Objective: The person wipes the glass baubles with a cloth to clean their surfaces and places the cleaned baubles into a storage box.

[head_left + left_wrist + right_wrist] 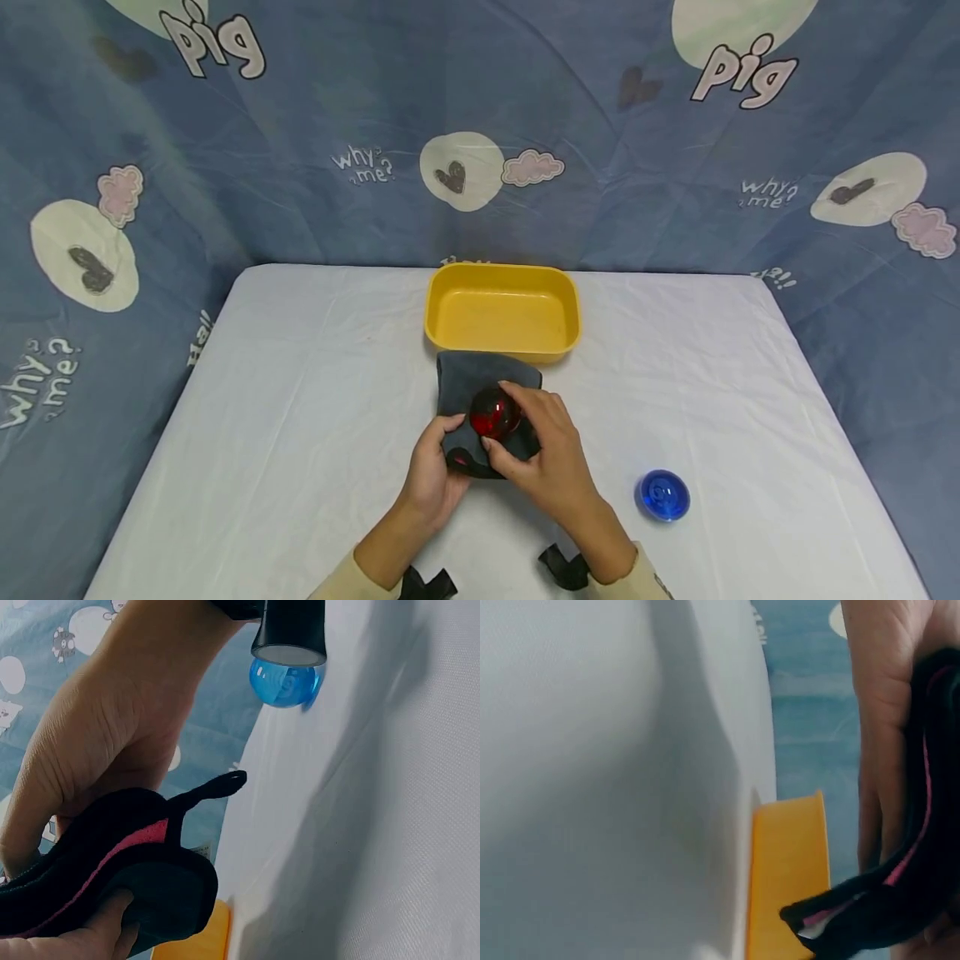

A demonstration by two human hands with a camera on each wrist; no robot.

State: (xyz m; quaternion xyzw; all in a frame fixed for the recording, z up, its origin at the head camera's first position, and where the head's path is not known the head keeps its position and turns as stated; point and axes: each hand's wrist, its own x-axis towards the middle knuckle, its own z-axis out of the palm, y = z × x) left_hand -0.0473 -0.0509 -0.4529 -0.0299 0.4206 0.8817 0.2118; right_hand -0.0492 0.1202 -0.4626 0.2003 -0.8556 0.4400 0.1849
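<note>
A folded dark grey cloth [472, 375] with black edging lies across my left hand [433, 475], the thumb on its near left side and the other fingers beneath. My right hand [553, 457] pinches a glossy, see-through red ball [492, 421] between thumb and fingers, against the cloth's upper face. In the left wrist view the cloth [169, 900] shows a pink inner layer and a small hanging loop [214, 786]; the red ball is hidden there. The cloth's dark edge [930, 847] also appears in the right wrist view, with the ball out of sight.
Just beyond the cloth stands a yellow plastic bin [502, 354]. A see-through blue ball [663, 496] rests to the right of my right forearm on the white-covered table [300, 433]. Behind hangs a blue printed curtain [300, 208]. Black straps with cameras are on both wrists.
</note>
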